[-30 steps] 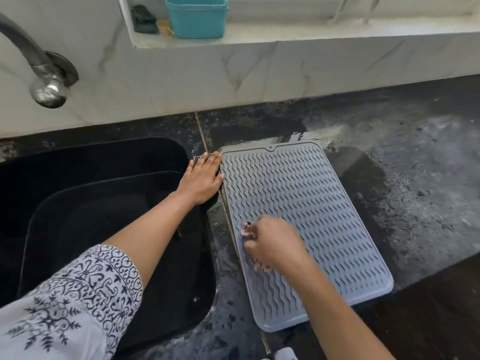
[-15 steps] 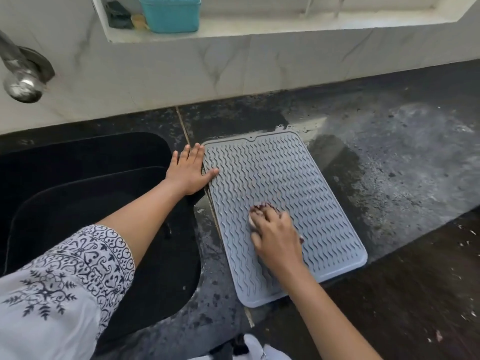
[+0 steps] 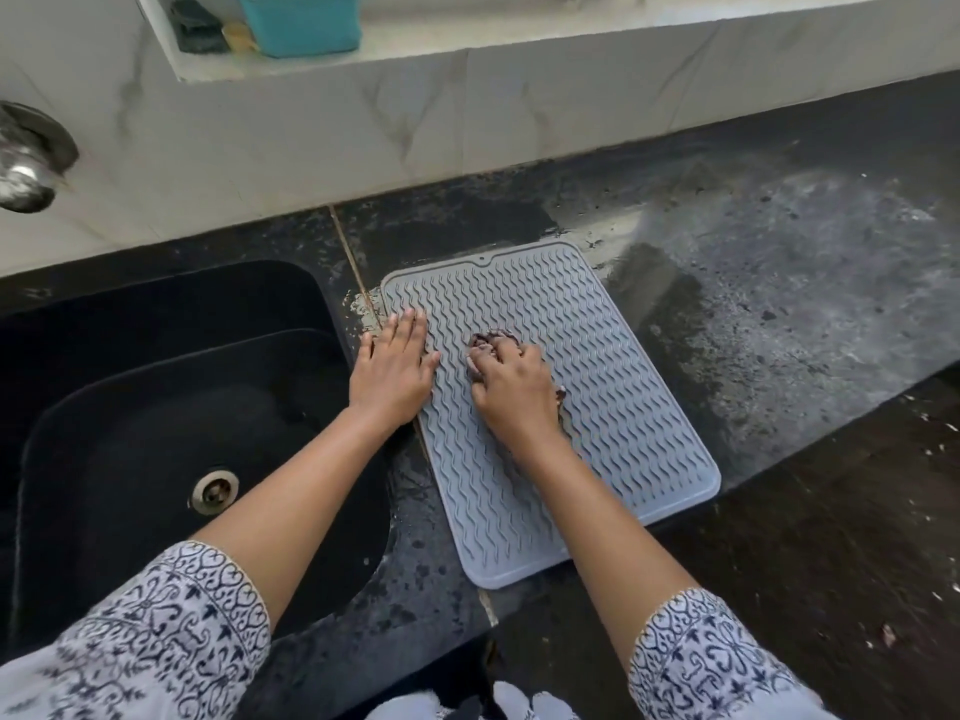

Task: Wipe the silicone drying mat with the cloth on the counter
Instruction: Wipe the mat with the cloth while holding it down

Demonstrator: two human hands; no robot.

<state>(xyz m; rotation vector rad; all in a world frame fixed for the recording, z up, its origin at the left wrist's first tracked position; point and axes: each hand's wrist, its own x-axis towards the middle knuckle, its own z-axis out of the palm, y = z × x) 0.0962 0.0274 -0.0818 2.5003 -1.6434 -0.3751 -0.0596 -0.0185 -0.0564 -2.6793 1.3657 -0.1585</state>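
A grey silicone drying mat (image 3: 613, 407) with wavy ridges lies on the wet black counter (image 3: 779, 314), right of the sink. My left hand (image 3: 392, 371) lies flat with fingers spread on the mat's left edge, near its far corner. My right hand (image 3: 511, 387) presses a small dark brownish cloth (image 3: 488, 339) onto the middle of the mat. Most of the cloth is hidden under my fingers; only a bunched bit shows at the fingertips.
A black sink (image 3: 171, 433) with a metal drain (image 3: 214, 492) sits at the left, a tap (image 3: 23, 168) on the marble wall above it. A teal tub (image 3: 301, 20) and a dark sponge (image 3: 197, 26) stand on the window ledge. The counter's front edge runs below the mat.
My right hand has pushed the cloth from the mat's near left part up towards its middle. My left hand has shifted further onto the mat's left edge.
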